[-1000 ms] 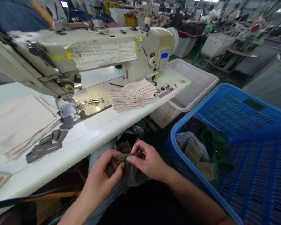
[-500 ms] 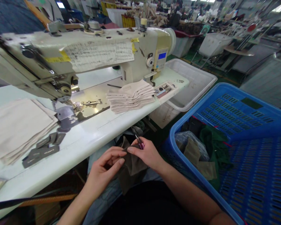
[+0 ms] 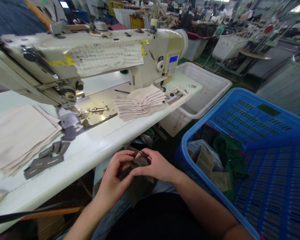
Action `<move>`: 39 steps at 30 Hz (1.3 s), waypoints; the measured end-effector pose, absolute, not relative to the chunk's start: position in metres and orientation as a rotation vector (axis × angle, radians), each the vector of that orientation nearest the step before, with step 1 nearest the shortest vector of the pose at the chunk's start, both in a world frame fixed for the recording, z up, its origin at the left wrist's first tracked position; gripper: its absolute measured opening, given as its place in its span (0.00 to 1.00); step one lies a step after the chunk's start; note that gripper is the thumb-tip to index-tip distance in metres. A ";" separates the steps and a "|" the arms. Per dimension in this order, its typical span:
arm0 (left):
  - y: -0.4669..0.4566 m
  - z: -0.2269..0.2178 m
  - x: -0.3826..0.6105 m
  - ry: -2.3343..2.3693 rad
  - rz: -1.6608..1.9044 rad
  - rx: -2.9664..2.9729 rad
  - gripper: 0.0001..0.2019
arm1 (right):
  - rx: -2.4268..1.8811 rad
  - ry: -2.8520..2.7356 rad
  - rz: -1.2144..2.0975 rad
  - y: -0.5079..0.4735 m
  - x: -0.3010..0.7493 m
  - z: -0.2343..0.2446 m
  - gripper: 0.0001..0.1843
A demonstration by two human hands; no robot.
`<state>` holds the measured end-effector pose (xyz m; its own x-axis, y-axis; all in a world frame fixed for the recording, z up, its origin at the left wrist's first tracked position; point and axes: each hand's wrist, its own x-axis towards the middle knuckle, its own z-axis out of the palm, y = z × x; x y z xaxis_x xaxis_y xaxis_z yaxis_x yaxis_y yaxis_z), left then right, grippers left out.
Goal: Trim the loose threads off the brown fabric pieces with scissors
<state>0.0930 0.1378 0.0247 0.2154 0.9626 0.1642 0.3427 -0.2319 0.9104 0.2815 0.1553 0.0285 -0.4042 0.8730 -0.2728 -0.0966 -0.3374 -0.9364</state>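
Observation:
Over my lap, below the table's front edge, a piece of dark olive-brown cloth [image 3: 136, 191] hangs from my hands. My left hand [image 3: 116, 175] pinches its upper part, thumb and fingers curved toward each other. Close beside it, my right hand [image 3: 158, 166] is closed around small thread snips [image 3: 147, 157] with a pinkish handle. Its thumb tip meets the left thumb at the cloth. The fingers hide most of the snips and the exact spot gripped.
A sewing machine [image 3: 102, 56] stands on the white table [image 3: 95, 150]. Pale fabric stacks [image 3: 140, 101] lie beside its needle area and at left, near dark labels [image 3: 46, 160]. To my right is a blue basket [image 3: 185, 150] containing green and brown cloth; behind it sits a white bin [image 3: 225, 81].
My hands have drawn together over the cloth, the right thumb moving down and left toward the left thumb. The snips have tipped and are more covered by fingers. The cloth has shifted.

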 end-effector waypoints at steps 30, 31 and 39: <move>0.130 0.023 0.091 1.528 1.189 1.956 0.08 | -1.213 -1.217 1.569 0.143 0.267 0.032 0.11; 0.130 0.023 0.091 1.614 1.256 1.931 0.10 | -1.216 -1.208 1.553 0.143 0.267 0.034 0.11; 0.127 0.038 0.084 1.367 0.806 1.186 0.17 | -1.155 -1.242 1.400 0.136 0.260 0.036 0.09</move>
<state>0.0844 0.1270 0.0377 0.1026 0.9508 -0.2924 0.2048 0.2674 0.9416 0.2601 0.1357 0.0362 -0.1497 0.9860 -0.0740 -0.0438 -0.0814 -0.9957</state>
